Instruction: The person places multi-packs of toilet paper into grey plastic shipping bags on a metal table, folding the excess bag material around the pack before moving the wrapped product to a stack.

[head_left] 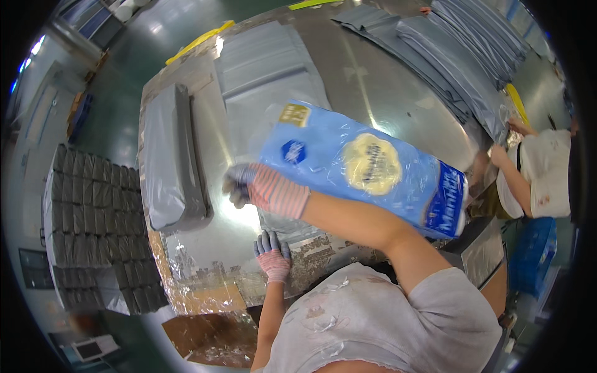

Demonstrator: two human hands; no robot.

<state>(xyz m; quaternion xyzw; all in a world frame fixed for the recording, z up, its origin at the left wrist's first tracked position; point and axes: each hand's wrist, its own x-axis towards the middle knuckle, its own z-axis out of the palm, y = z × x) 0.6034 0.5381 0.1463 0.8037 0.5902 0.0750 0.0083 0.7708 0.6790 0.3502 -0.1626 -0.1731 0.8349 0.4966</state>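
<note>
A long light-blue plastic-wrapped pack [323,146] with a round cream label lies slantwise over the metal table; its contents cannot be told. My right forearm crosses in front of its lower side. Blurred by motion, my right hand [267,188], in a pink-striped glove with grey fingers, is at the pack's left end; whether it grips the pack is unclear. My left hand [273,256], gloved alike, rests with fingers stretched out on the table near its front edge. Under the pack, flat grey plastic bags [270,62] lie on the tabletop, one reaching toward my left hand.
A filled grey bag [168,158] lies at the table's left. Piled grey bags [460,43] cover the far right, beside another person [528,168]. Stacked grey packages [93,217] stand on the floor at left. An open cardboard box [214,342] sits below the front edge.
</note>
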